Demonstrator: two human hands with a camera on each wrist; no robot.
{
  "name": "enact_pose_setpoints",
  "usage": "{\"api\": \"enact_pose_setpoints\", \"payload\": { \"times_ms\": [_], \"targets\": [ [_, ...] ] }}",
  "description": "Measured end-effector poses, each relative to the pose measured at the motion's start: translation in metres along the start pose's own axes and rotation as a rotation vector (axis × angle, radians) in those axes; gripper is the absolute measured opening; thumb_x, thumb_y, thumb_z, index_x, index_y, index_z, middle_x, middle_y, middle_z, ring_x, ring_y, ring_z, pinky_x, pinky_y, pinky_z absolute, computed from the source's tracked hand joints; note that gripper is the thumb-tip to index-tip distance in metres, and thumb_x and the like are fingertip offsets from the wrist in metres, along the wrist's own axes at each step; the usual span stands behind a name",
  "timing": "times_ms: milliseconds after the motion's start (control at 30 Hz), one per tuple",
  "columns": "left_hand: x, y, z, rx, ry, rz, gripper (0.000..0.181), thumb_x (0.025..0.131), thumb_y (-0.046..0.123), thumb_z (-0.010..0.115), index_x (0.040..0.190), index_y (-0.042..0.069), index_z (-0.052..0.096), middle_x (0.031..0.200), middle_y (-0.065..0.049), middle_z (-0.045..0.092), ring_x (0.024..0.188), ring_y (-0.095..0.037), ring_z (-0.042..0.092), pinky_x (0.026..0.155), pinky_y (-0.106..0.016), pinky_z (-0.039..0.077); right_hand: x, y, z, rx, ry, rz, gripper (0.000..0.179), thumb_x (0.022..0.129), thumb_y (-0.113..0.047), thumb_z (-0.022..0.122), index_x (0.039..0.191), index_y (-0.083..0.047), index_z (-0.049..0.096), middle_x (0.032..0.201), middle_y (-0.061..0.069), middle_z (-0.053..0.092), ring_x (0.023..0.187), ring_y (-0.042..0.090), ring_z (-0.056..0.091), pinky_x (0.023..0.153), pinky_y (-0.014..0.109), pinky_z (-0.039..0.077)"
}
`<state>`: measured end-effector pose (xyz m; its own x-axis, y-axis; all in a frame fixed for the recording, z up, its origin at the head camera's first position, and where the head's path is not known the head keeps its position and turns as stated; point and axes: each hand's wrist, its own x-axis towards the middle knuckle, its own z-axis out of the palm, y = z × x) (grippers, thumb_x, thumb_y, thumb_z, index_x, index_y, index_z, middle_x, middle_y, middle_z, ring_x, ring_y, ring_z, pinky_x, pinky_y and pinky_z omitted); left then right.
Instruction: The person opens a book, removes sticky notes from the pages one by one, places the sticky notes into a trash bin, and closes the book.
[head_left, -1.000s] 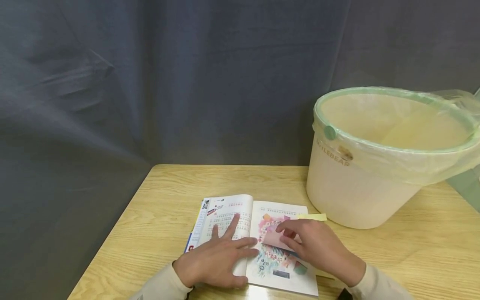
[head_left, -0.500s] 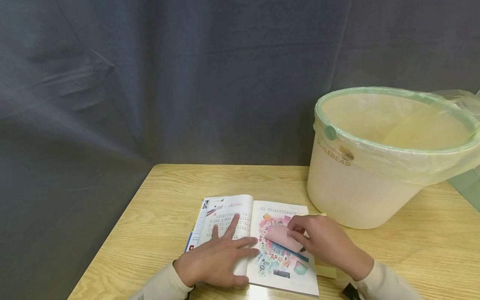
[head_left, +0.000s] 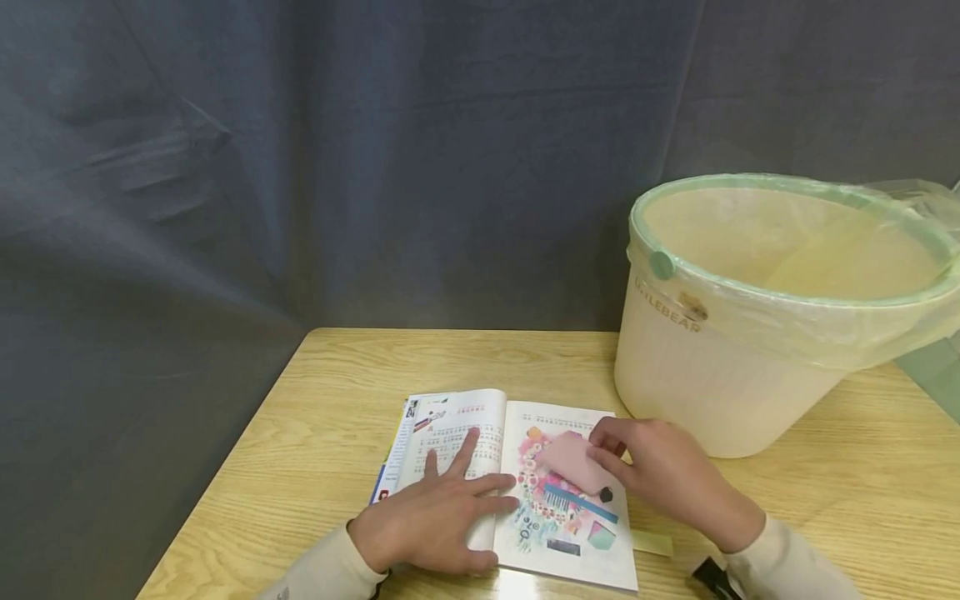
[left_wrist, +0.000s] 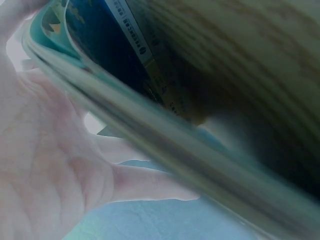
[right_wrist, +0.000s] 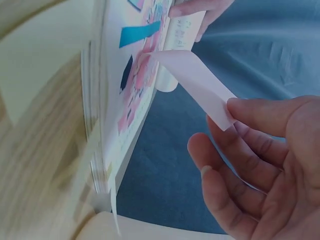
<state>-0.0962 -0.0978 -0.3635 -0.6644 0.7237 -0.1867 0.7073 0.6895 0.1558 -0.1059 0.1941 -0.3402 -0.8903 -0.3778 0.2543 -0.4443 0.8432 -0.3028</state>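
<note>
An open book [head_left: 540, 567] with printed text and a colourful picture lies on the wooden table. My left hand [head_left: 438, 517] presses on its left page with fingers spread; the left wrist view shows the palm beside the book's page edges [left_wrist: 125, 120]. Over the right page, my right hand [head_left: 667, 471] pinches one end of a pink sticky note [head_left: 573, 462] between thumb and finger. In the right wrist view the note [right_wrist: 200, 87] bends up off the page, its far end still against the picture. A blue comb picture [head_left: 581, 502] shows below it.
A large cream bucket [head_left: 697, 383] with a green rim and a yellowish bag lining stands at the right, behind the right hand. A yellow paper tab [head_left: 652, 543] sticks out from the book's right edge. Dark cloth [head_left: 465, 167] hangs behind the table.
My right hand has moved to the right and slightly back, drawing the pink sticky note with it, so more of the printed picture shows. The left hand has stayed in place.
</note>
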Motion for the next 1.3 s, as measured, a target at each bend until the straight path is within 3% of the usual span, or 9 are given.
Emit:
{"api": "enact_pose_setpoints", "payload": {
  "times_ms": [333,600,833,900,1067,1200,1300],
  "targets": [
    [0.000,0.001,0.001,-0.010,0.009,0.000,0.060,0.086,0.057,0.064,0.142,0.040,0.052,0.156,0.020,0.039,0.153,-0.048,0.004,0.096,-0.083,0.030,-0.001,0.006,-0.015,-0.007,0.098,0.030,0.006,0.087,-0.028,0.076,0.087,-0.025,0.071,0.071,-0.018,0.064,0.058,-0.004,0.046,0.053,0.020,0.039],
    [0.001,0.002,0.000,0.007,0.014,-0.001,0.059,0.086,0.057,0.064,0.141,0.040,0.053,0.155,0.019,0.040,0.152,-0.049,0.005,0.095,-0.083,0.032,-0.001,0.010,-0.029,-0.024,0.174,-0.005,0.005,0.087,-0.026,0.076,0.086,-0.025,0.072,0.074,-0.018,0.066,0.066,-0.003,0.056,0.061,0.023,0.049],
    [0.001,0.002,0.000,-0.006,0.002,-0.002,0.058,0.086,0.057,0.064,0.141,0.041,0.053,0.155,0.020,0.040,0.153,-0.048,0.005,0.096,-0.083,0.031,-0.006,0.015,-0.050,-0.030,0.341,-0.059,0.006,0.085,-0.020,0.078,0.087,-0.023,0.073,0.078,-0.015,0.070,0.070,0.003,0.062,0.064,0.029,0.053],
    [0.001,0.002,0.000,-0.004,0.001,0.000,0.058,0.086,0.057,0.064,0.141,0.041,0.053,0.155,0.020,0.040,0.153,-0.048,0.005,0.096,-0.083,0.031,-0.008,0.017,-0.059,-0.033,0.384,-0.065,0.009,0.084,-0.020,0.079,0.089,-0.023,0.073,0.079,-0.015,0.071,0.071,0.004,0.061,0.065,0.024,0.050],
    [0.001,0.001,0.000,0.005,0.003,-0.001,0.059,0.087,0.057,0.064,0.142,0.040,0.052,0.155,0.019,0.039,0.153,-0.048,0.004,0.096,-0.082,0.031,-0.015,0.021,-0.078,-0.017,0.480,-0.054,0.014,0.081,-0.016,0.081,0.091,-0.022,0.073,0.079,-0.013,0.072,0.069,-0.004,0.056,0.060,0.011,0.042],
    [0.000,0.002,0.000,0.007,0.007,-0.002,0.059,0.087,0.057,0.065,0.142,0.040,0.053,0.156,0.019,0.039,0.152,-0.048,0.002,0.097,-0.082,0.031,-0.018,0.027,-0.089,0.020,0.523,-0.030,0.015,0.080,-0.012,0.081,0.091,-0.019,0.074,0.078,-0.008,0.072,0.070,-0.016,0.050,0.056,0.009,0.041],
    [0.000,0.002,0.000,0.008,0.009,-0.002,0.059,0.087,0.057,0.065,0.141,0.039,0.053,0.156,0.018,0.039,0.152,-0.048,0.002,0.097,-0.082,0.031,-0.020,0.030,-0.094,0.056,0.542,-0.012,0.015,0.081,-0.010,0.081,0.091,-0.019,0.074,0.079,-0.014,0.070,0.072,-0.022,0.048,0.055,0.008,0.042]
  ]
}}
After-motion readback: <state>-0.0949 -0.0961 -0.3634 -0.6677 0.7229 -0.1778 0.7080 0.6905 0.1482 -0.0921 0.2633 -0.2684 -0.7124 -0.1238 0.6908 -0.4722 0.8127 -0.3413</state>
